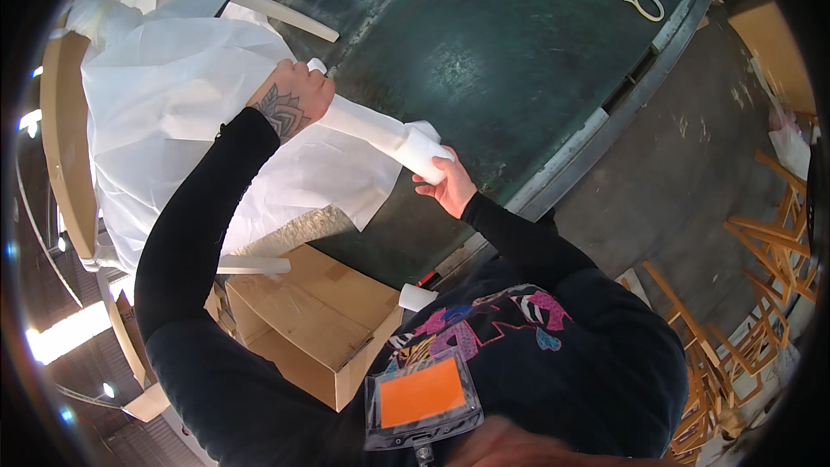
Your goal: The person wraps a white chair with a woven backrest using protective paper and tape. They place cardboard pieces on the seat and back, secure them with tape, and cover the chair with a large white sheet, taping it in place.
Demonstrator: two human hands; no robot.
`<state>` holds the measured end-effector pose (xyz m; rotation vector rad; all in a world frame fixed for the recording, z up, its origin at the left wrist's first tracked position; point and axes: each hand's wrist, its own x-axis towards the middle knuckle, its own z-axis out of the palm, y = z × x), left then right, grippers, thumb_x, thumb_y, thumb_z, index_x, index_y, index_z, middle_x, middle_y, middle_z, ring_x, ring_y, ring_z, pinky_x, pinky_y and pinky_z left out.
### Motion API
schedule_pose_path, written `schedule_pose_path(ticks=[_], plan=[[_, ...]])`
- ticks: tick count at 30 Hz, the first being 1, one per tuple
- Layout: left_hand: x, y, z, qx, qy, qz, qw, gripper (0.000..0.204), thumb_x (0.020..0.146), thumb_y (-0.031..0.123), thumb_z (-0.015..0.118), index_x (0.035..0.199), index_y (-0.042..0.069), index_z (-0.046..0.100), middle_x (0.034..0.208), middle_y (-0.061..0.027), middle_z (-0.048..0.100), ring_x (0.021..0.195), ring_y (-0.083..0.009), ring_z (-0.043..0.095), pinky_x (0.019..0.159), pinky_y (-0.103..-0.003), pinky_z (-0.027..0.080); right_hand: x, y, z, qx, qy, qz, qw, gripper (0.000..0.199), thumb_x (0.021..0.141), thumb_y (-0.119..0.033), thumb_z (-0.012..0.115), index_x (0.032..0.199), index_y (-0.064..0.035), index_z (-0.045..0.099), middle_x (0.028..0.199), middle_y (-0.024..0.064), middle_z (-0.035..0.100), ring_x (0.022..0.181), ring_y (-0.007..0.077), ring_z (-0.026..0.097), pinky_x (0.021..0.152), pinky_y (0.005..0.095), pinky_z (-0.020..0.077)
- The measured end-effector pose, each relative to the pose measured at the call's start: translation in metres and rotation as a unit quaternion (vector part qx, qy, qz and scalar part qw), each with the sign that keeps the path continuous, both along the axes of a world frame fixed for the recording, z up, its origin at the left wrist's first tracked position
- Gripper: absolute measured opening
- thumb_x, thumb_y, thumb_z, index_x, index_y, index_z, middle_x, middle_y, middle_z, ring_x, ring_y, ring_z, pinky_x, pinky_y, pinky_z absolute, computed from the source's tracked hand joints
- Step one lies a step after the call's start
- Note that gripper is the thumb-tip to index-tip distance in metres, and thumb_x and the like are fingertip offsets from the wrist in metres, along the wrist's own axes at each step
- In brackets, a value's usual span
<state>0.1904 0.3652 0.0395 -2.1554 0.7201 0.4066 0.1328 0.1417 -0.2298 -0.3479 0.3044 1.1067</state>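
A piece of furniture wrapped in a white sheet lies on the dark green table at the left, with bare pale legs sticking out of it. One pale leg points toward the right, and white foam wrap surrounds its end. My left hand is closed round the leg nearer the sheet, its fingers partly hidden. At the outer end, my right hand grips the foam wrap between thumb and fingers.
The green tabletop has a metal edge on its right. A roll of tape lies near that edge. An open cardboard box stands close to my body beside a small white roll. Wooden frames are stacked at the right.
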Motion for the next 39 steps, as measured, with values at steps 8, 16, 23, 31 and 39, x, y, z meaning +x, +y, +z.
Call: schedule_pose_path(ticks=[8,16,23,31,39], plan=[[-0.002,-0.004,-0.003,0.015,-0.002,-0.014,1.000,0.010,0.078,0.018,0.059,0.081,0.009,0.060,0.071,-0.0032,0.057,0.069,-0.0185,0.059,0.059,-0.034,0.041,0.010,0.053,0.006,0.122,0.110,0.014,0.986,0.045,0.090,-0.027,0.053,0.131,-0.0134,0.039,0.114,0.0123,0.057,0.093,0.0265,0.062,0.072,0.0398,0.0542],[-0.016,0.018,-0.002,-0.007,-0.009,0.018,1.000,0.012,0.081,0.021,0.057,0.082,0.010,0.062,0.072,-0.0058,0.060,0.069,-0.0205,0.060,0.060,-0.036,0.042,0.028,0.040,0.000,0.069,0.126,0.062,0.988,0.085,0.089,-0.074,0.024,0.154,-0.0211,0.011,0.148,0.0135,0.035,0.135,0.0325,0.035,0.107,0.0547,0.0294],[-0.028,0.058,-0.040,-0.124,-0.189,-0.017,0.974,0.020,0.077,0.029,0.062,0.083,0.009,0.062,0.068,-0.0068,0.061,0.058,-0.0279,0.059,0.058,-0.040,0.046,0.034,0.084,0.021,0.073,0.021,0.157,0.985,0.073,0.094,-0.068,0.024,0.140,-0.0133,0.040,0.137,0.0119,0.050,0.124,0.0324,0.048,0.098,0.0592,0.0353],[-0.206,-0.106,-0.070,-0.370,-0.318,0.462,0.741,0.063,0.070,0.010,0.066,0.130,0.006,0.047,0.110,-0.0151,0.055,0.092,-0.0334,0.057,0.075,-0.042,0.049,-0.063,-0.023,-0.034,-0.176,-0.116,0.489,0.847,0.029,0.097,-0.034,0.051,0.112,-0.0098,0.057,0.100,0.0075,0.063,0.086,0.0213,0.065,0.074,0.0385,0.0553],[-0.424,-0.206,-0.270,-0.210,-0.091,0.800,0.555,0.073,0.078,0.058,0.067,0.133,0.015,0.047,0.111,-0.0116,0.056,0.108,-0.0282,0.053,0.081,-0.044,0.044,-0.110,-0.003,0.014,-0.145,-0.248,0.629,0.722,0.029,0.097,-0.030,0.052,0.119,-0.0111,0.052,0.103,0.0069,0.059,0.085,0.0203,0.065,0.071,0.0357,0.0564]])
